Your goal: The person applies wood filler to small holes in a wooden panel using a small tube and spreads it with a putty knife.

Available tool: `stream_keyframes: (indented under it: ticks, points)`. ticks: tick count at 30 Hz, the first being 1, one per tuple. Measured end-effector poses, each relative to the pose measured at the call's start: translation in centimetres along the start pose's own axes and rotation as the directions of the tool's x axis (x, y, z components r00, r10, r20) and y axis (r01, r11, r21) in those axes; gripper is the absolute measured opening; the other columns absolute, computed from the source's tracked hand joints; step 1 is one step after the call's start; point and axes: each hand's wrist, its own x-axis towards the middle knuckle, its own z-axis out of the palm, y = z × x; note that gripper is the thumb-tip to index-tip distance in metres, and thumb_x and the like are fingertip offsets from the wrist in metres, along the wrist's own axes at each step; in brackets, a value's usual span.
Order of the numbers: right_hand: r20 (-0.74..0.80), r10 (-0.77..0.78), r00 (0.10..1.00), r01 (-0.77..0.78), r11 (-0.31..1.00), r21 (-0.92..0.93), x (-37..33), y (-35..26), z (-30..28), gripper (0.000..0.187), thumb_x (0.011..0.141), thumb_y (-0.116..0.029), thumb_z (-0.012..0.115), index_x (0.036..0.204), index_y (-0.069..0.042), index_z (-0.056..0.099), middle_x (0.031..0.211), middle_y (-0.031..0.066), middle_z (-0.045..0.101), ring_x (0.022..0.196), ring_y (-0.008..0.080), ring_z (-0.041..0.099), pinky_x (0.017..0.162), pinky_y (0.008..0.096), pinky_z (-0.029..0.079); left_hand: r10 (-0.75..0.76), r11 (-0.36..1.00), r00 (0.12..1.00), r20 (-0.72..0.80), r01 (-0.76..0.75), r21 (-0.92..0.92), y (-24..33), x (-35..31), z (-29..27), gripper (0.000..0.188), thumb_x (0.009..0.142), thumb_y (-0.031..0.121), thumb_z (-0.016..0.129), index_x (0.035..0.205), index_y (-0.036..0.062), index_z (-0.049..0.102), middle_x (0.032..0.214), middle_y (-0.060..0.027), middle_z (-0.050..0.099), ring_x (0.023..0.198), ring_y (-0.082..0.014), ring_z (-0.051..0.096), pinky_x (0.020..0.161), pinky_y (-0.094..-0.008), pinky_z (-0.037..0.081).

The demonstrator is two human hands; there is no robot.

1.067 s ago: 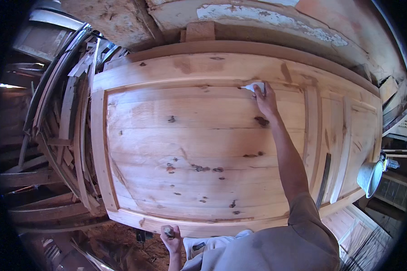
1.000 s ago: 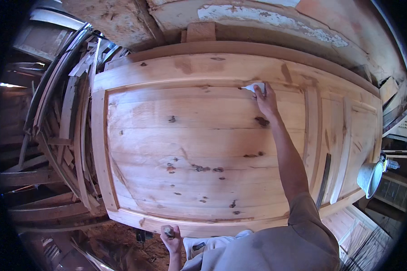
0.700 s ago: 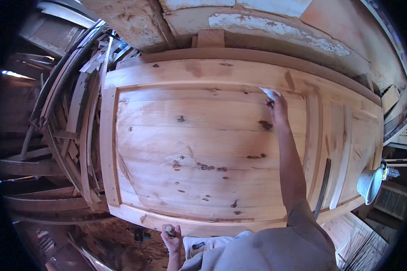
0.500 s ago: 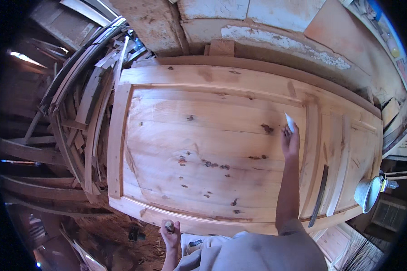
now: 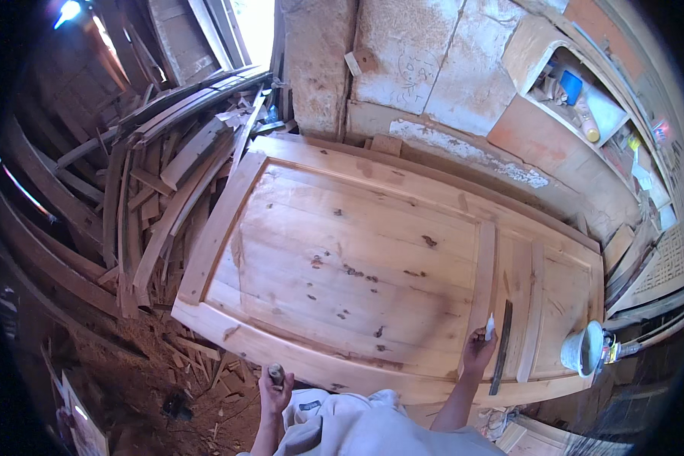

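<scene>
L hand [image 5: 276, 391] closed round small obj [image 5: 277, 372], type unclear, by near edge of wooden door [image 5: 380, 254]; R hand [image 5: 478, 353] grips white pointed-tip btl [image 5: 490, 327] over door's R half; dark strip [image 5: 501, 349] lies on door; grey bucket [image 5: 581, 350] at door's R end.

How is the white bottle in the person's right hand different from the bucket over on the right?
The white bottle is small and slim; the bucket is much bigger and wider. The bottle tapers to a pointed tip, while the bucket has a broad round mouth. The right hand holds the bottle; no hand touches the bucket, near the wooden panel's right end. Both look pale.
</scene>
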Motion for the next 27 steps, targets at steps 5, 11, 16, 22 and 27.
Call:
stream_keyframes:
  ticks: [5,11,16,22,27]
  points:
    - [0.114,-0.053,0.992,0.052,0.999,0.010,-2.0,-3.1,0.4,0.022,0.093,-0.025,0.059,0.096,-0.003,0.058,0.074,0.0037,0.059,0.067,0.0128,0.058,0.062,0.0231,0.050,-0.098,0.948,0.995,-0.013,0.090,-0.307,-0.7,-3.9,-1.0,0.021,0.093,0.010,0.057,0.103,0.0035,0.039,0.073,-0.0035,0.050,0.059,-0.0099,0.053,0.051,-0.0262,0.049]
    - [0.155,0.004,0.988,-0.009,0.999,0.032,-3.6,-3.9,0.3,0.020,0.092,-0.022,0.061,0.097,-0.003,0.057,0.074,0.0035,0.058,0.067,0.0129,0.056,0.060,0.0233,0.048,-0.063,0.983,0.969,-0.237,0.020,-0.181,1.8,-11.4,-1.8,0.019,0.090,0.014,0.064,0.100,0.0039,0.052,0.069,0.0002,0.052,0.061,-0.0057,0.044,0.054,-0.0257,0.039]
    - [0.234,0.094,0.968,-0.119,0.989,0.091,-4.6,-4.1,-4.2,0.023,0.091,-0.023,0.062,0.101,-0.003,0.059,0.075,0.0035,0.057,0.069,0.0139,0.055,0.062,0.0232,0.049,-0.100,0.988,0.981,-0.169,0.079,-0.129,-2.1,-16.1,-1.1,0.022,0.088,0.021,0.067,0.090,0.0027,0.055,0.069,-0.0027,0.055,0.064,-0.0092,0.048,0.057,-0.0288,0.043]
    - [0.160,0.153,0.975,-0.162,0.986,0.045,-7.0,-6.1,-8.0,0.022,0.090,-0.024,0.063,0.097,-0.003,0.059,0.074,0.0030,0.057,0.068,0.0133,0.056,0.060,0.0231,0.048,0.043,0.999,0.991,-0.128,-0.046,-0.018,0.9,-15.3,-0.4,0.045,0.091,0.045,0.057,0.099,0.0012,0.059,0.069,-0.0082,0.057,0.064,-0.0152,0.053,0.061,-0.0308,0.045]
    - [0.134,0.101,0.986,-0.103,0.995,0.011,-9.2,-5.6,-4.9,0.020,0.093,-0.023,0.059,0.092,-0.003,0.057,0.072,0.0027,0.057,0.064,0.0131,0.056,0.059,0.0233,0.048,-0.046,0.999,0.999,-0.028,0.046,-0.014,-2.7,-13.9,-2.2,0.044,0.096,0.042,0.048,0.101,-0.0016,0.057,0.073,-0.0104,0.057,0.070,-0.0164,0.054,0.064,-0.0328,0.045]
